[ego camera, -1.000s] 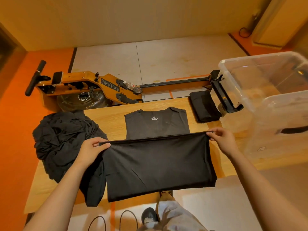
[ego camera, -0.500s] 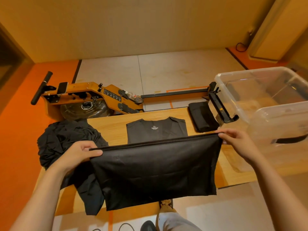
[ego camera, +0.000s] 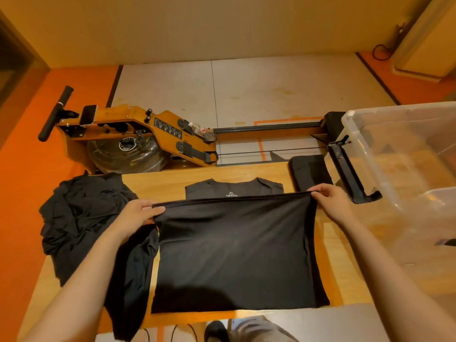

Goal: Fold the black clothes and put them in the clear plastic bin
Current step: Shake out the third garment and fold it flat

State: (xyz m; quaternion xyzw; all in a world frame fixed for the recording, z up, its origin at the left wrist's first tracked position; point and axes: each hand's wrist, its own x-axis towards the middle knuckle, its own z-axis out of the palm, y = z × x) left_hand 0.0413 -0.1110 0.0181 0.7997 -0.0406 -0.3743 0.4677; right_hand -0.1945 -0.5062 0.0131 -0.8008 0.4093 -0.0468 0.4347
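In the head view, a black T-shirt (ego camera: 237, 250) lies on the wooden surface (ego camera: 158, 183), with its lower part raised and doubled toward the collar. The left hand (ego camera: 138, 213) pinches the left end of the raised fold edge, thumb on top, so its grip is closed on the cloth. The right hand (ego camera: 330, 201) pinches the right end of the same edge, its grip likewise grasping the fabric. The edge runs taut between the two hands, just short of the collar, where a small white label shows.

To the left, a crumpled pile of black clothes (ego camera: 81, 218) rests on the surface, and part of it trails over the near side beneath the left forearm. A dark folded bundle (ego camera: 309, 171) sits at the far right of the surface, near the clear plastic bin (ego camera: 365, 149), which stands at the right. Beyond the surface, a wooden rowing machine (ego camera: 138, 129) lies on the floor.
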